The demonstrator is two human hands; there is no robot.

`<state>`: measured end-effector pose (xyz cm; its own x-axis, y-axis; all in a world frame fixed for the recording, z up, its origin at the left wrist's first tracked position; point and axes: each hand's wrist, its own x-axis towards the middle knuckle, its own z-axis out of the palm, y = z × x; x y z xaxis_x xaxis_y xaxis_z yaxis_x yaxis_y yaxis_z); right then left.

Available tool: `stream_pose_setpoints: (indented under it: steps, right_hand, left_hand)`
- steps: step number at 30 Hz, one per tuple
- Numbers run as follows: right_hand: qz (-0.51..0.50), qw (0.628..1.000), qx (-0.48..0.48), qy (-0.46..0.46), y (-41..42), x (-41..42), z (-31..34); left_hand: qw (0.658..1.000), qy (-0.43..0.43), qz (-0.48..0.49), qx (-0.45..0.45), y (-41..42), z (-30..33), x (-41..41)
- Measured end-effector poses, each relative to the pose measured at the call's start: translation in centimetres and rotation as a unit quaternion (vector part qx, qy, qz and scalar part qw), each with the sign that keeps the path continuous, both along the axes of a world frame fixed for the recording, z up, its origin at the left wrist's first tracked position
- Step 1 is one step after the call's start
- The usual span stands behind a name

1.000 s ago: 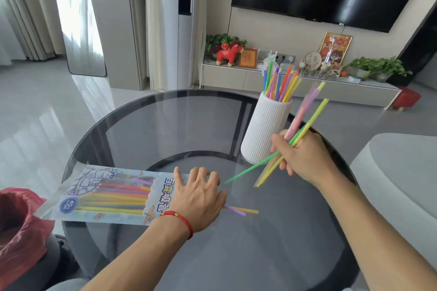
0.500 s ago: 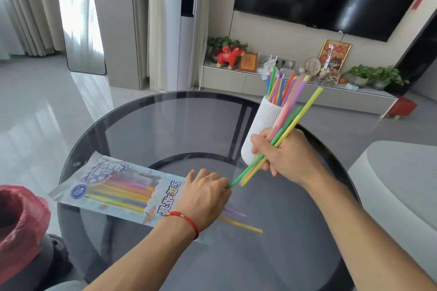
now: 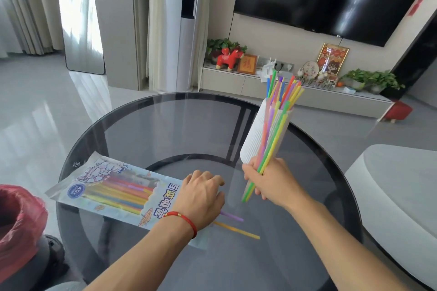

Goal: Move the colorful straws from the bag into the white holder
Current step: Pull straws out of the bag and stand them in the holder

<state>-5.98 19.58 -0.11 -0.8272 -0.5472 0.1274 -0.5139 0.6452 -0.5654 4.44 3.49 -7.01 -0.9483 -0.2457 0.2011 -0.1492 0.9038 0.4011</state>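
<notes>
From the head view I see the right hand (image 3: 272, 181) gripping a bundle of colourful plastic straws (image 3: 272, 139) before the white ribbed holder (image 3: 256, 139). The left hand (image 3: 201, 198), fingers relaxed, presses the printed plastic bag (image 3: 111, 186) on the dark glass surface (image 3: 165, 125).

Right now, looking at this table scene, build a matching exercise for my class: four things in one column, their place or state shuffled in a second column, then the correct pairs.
Things
1. left hand
2. right hand
3. white holder
4. yellow straw

Places or states
A. stands on the glass table, already holding many straws
B. lies loose on the glass beside the bag
C. grips a bunch of straws, raised in front of the holder
D. rests on the open end of the bag

Pairs: 1-D, 2-C, 3-A, 4-B
</notes>
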Motion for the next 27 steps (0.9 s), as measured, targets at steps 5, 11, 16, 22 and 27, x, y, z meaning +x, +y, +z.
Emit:
stream_pose_setpoints:
  steps: [5,11,16,22,27]
  right_hand:
    - [-0.041,0.993,-0.108,-0.029,1.3,-0.6,0.1]
    - [-0.07,0.937,-0.339,-0.043,2.5,-2.9,5.2]
    - [-0.165,0.879,-0.447,0.025,1.4,-6.4,10.7]
    - [-0.198,0.929,-0.303,0.082,-0.6,-9.2,12.0]
    - [-0.197,0.961,-0.172,0.091,-2.1,-9.6,12.5]
  left_hand:
    - [0.998,0.021,0.004,0.056,0.0,0.3,-0.5]
    - [0.978,0.14,0.028,0.149,-0.3,1.5,-0.7]
    - [0.978,0.144,0.035,0.144,-0.5,1.8,-0.1]
    - [0.98,0.134,0.047,0.142,-0.6,1.9,0.0]
    - [0.982,0.129,0.045,0.131,-0.6,1.8,0.0]
